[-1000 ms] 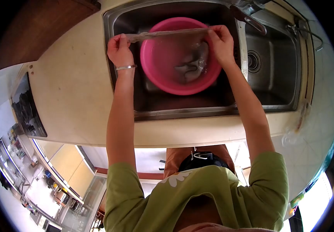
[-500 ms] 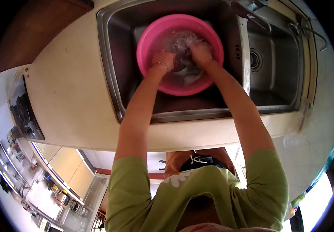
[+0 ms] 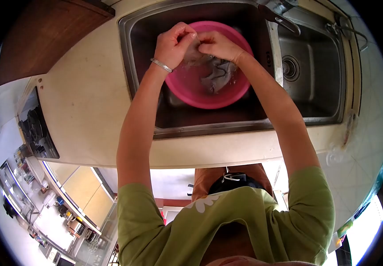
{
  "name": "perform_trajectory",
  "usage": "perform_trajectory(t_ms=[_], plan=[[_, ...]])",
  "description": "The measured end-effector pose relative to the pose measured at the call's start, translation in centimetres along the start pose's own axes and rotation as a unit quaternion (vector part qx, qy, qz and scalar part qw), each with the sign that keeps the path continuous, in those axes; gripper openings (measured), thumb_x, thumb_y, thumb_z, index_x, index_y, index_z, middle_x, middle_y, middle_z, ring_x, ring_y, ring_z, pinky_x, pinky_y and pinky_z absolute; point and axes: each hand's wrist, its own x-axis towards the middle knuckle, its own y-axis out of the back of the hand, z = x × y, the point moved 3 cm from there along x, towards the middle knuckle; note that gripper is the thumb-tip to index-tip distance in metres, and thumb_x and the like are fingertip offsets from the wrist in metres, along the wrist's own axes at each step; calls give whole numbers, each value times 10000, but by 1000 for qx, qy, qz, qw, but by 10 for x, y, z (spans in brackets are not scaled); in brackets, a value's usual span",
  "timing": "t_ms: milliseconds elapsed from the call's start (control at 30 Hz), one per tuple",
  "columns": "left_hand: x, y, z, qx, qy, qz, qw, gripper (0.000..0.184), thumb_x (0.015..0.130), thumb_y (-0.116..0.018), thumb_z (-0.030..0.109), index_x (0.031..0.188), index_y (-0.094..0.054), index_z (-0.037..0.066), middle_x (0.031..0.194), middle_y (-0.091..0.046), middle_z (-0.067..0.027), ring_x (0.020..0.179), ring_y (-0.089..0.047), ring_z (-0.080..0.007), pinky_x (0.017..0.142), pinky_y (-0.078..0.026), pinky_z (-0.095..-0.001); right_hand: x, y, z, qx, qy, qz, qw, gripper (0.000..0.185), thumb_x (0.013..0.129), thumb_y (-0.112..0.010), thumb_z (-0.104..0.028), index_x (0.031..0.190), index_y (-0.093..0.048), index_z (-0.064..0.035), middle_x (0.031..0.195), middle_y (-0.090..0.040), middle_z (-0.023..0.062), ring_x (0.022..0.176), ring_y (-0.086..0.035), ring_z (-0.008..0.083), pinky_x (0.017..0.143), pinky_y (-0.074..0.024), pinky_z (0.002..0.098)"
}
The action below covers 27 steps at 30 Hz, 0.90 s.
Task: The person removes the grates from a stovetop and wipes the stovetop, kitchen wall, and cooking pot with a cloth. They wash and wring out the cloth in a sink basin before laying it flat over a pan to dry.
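Note:
A pink basin [image 3: 208, 103] of water stands in the left sink bowl. Over its upper left part, my left hand [image 3: 173, 45] and my right hand [image 3: 218, 45] are close together with fingers pinched. Between them a thin, sheer cloth [image 3: 193, 56] hangs down toward the water, partly hidden by the fingers. A greyish cloth [image 3: 220, 75] with dark folds lies in the water below my right hand. A silver bracelet [image 3: 161, 65] is round my left wrist.
The metal sink rim [image 3: 213, 128] surrounds the basin. To the right is a second sink bowl [image 3: 313, 75] with a drain, and a faucet [image 3: 284, 20] reaches over the divider. The beige counter [image 3: 85, 97] extends left, below a brown wooden board [image 3: 49, 40].
The sheer cloth was first stretched wide between my hands, then both hands were down in the water. Now they are raised above the basin and close together, with the cloth bunched.

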Motion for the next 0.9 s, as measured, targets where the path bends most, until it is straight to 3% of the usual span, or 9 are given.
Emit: perform_trajectory(t_ms=[133,267,433,567,633,700,767,833,900], plan=[[-1,10,8,25,-14,37,999,60,772,-574,84,817,-554,51,627,-555,-35,575,-503,-77,570,-424,-215,-2,5,-5,169,54,66,982,147,712,-463,-73,818,-558,-37,745,-510,-25,706,-456,60,657,-368,192],[0,26,24,-12,-3,40,999,52,776,-568,82,810,-550,47,625,-544,-15,583,-494,-60,564,-414,-208,-12,1,-26,160,39,17,986,86,731,-513,-95,790,-560,-52,717,-499,-37,699,-444,49,648,-359,194],[-6,51,43,-55,-12,39,998,56,791,-559,81,821,-552,35,703,-552,16,656,-503,-45,621,-410,-191,-18,22,-9,-75,16,-44,996,155,739,-635,-196,760,-564,-60,702,-488,-56,683,-436,38,626,-350,194],[-14,83,44,-67,7,107,992,82,794,-565,81,856,-556,28,771,-563,6,717,-508,-57,664,-409,-197,-28,52,-2,-66,-7,-41,997,150,737,-634,-184,737,-549,-61,688,-479,-58,670,-436,39,614,-354,191],[-22,102,38,-78,22,135,988,79,796,-564,78,858,-559,28,780,-563,6,724,-510,-62,667,-412,-201,-30,58,-1,-67,23,-8,997,138,739,-631,-164,727,-541,-60,683,-483,-52,673,-447,38,622,-371,196],[-30,101,23,-86,39,161,982,77,798,-562,75,859,-562,29,788,-563,7,730,-512,-67,669,-414,-206,-26,68,3,-43,82,133,987,122,746,-622,-144,746,-538,-55,682,-484,-57,665,-462,41,618,-397,211],[-38,80,-11,-60,91,184,977,106,794,-569,117,867,-568,40,755,-564,-5,718,-511,-69,667,-419,-217,-14,62,32,-37,87,175,980,105,736,-620,-117,793,-546,-68,696,-525,-18,656,-491,67,613,-423,235],[-43,38,-53,65,166,70,982,114,772,-574,145,861,-573,74,748,-586,-51,715,-553,-135,674,-432,-256,-5,46,69,-261,70,362,892,102,735,-571,-98,836,-573,-88,780,-606,53,723,-589,207,626,-460,325],[-49,-13,-86,149,170,-34,974,112,761,-541,159,853,-573,103,790,-600,-99,763,-575,-238,692,-441,-322,-2,10,105,-392,-87,295,867,183,737,-518,-90,910,-568,-124,904,-600,90,810,-589,270,656,-478,379]])
